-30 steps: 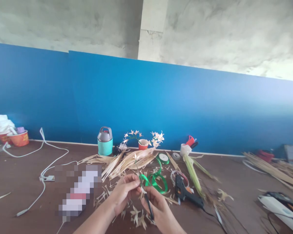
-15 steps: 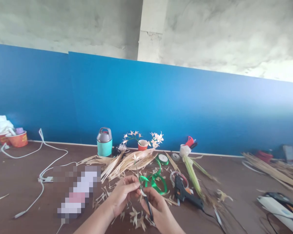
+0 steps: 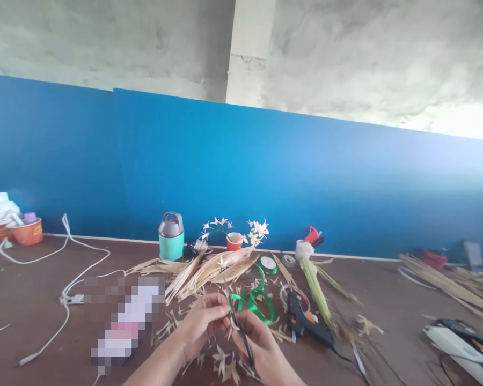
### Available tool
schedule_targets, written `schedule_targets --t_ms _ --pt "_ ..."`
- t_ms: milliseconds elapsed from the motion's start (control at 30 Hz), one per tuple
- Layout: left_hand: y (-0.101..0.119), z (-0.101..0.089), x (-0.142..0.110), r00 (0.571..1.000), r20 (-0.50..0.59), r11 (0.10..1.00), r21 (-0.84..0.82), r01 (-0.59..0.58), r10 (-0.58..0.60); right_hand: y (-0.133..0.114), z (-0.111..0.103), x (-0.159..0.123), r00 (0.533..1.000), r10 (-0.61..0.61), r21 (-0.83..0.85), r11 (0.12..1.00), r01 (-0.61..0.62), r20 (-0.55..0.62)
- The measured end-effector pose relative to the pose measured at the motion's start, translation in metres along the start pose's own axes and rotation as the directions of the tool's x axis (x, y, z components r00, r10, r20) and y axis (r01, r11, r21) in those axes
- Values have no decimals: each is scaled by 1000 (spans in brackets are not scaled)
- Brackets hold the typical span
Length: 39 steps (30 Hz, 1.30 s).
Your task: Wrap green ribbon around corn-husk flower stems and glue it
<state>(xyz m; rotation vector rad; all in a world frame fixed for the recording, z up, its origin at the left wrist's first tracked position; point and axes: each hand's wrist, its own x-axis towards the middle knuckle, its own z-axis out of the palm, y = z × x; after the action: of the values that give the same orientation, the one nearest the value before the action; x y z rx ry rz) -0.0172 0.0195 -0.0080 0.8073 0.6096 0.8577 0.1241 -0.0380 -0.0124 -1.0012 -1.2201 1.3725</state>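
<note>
My left hand (image 3: pixel 201 326) and my right hand (image 3: pixel 262 349) meet low in the middle of the view, fingers pinched together. Between them stands a thin wire stem (image 3: pixel 225 284) with a small pale straw flower (image 3: pixel 222 261) at its top. My left fingers pinch the stem. My right hand grips a dark thin stick-like piece (image 3: pixel 246 346) that runs down along its palm, and touches the stem at the same spot. Green ribbon (image 3: pixel 257 300) lies looped just behind the hands.
On the brown table (image 3: pixel 32 300): a black glue gun (image 3: pixel 301 321), dried straw leaves (image 3: pixel 209 268), straw scraps, a ribbon spool (image 3: pixel 269 262), a teal lidded pot (image 3: pixel 171 237), a cup of straw flowers (image 3: pixel 235 240), white cables (image 3: pixel 70 279), orange bowls (image 3: pixel 22 231). A blue wall rises behind.
The camera has tilted slightly, shifting the scene a little left and down. Both hands stay pinched together on the stem, with small finger movements only.
</note>
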Motion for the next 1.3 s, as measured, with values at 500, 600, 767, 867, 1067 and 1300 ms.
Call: schedule_targets --t_ms 500,600,767,867,1067,1300 --pt "2 0 -1 999 -42 1000 18 -1 2 -9 -12 3 988 25 59 998 -16 -153" --pt "4 0 -2 999 -36 999 53 2 -1 -24 -17 7 964 29 72 997 -11 -263" --pt "2 2 -1 1000 -1 994 105 -6 6 -32 -12 23 974 82 134 989 -54 -210" --pt "-1 1 0 1000 -6 991 134 -3 3 -26 -8 29 982 52 158 987 -23 -182" --pt "0 4 -1 997 -45 990 128 67 -62 -20 -7 28 973 38 175 985 2 -226" --pt "3 5 -4 997 -39 973 219 80 -73 -16 -3 27 977 19 166 986 16 -211"
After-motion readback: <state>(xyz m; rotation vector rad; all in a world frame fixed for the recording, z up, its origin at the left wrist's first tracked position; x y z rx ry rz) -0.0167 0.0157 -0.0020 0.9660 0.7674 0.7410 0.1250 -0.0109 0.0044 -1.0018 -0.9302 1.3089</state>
